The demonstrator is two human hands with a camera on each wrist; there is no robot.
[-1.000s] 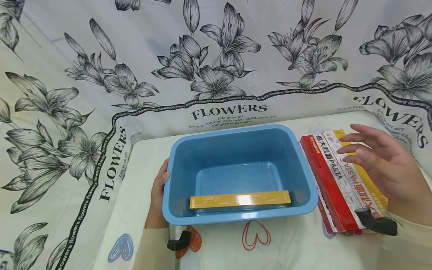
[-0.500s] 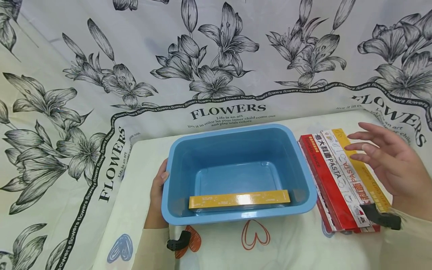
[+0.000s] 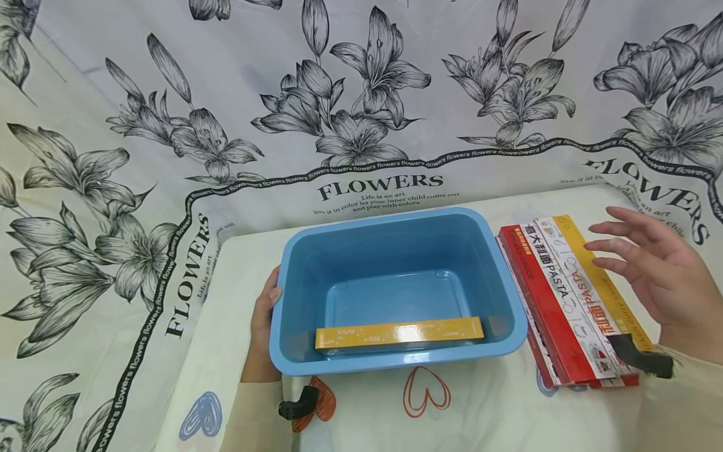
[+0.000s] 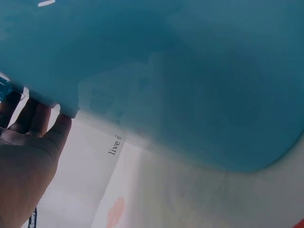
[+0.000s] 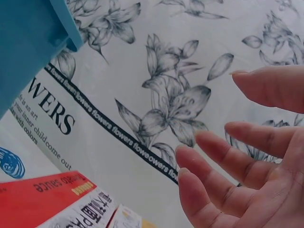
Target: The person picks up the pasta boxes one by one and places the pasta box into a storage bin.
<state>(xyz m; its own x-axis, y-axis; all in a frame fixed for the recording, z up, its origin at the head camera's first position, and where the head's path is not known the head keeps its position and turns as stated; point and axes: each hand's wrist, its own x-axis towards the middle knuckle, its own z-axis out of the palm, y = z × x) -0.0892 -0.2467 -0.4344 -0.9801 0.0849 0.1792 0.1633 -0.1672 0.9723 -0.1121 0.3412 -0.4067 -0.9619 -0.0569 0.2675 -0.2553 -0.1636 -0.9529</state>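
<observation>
A blue plastic tub (image 3: 390, 248) sits in the middle of the head view, with a flat yellow box (image 3: 398, 333) standing on its long edge along the near inner wall. My left hand (image 3: 265, 326) grips the tub's left rim; in the left wrist view its fingers (image 4: 59, 133) curl against the tub's edge. To the tub's right lie several pasta boxes, among them a red one (image 3: 545, 301), a white one (image 3: 570, 289) and a yellow one (image 3: 599, 270). Just right of these, my right hand (image 3: 658, 270) hovers with fingers spread and nothing in them.
A pale tablecloth with heart prints (image 3: 426, 402) covers the table. Behind and to the left hangs a white curtain with black flower drawings (image 3: 361, 125). The boxes lie close against the tub's right side.
My right hand has drawn slightly to the right, off the pasta boxes, so more of the yellow one shows. The left hand stays on the tub's rim.
</observation>
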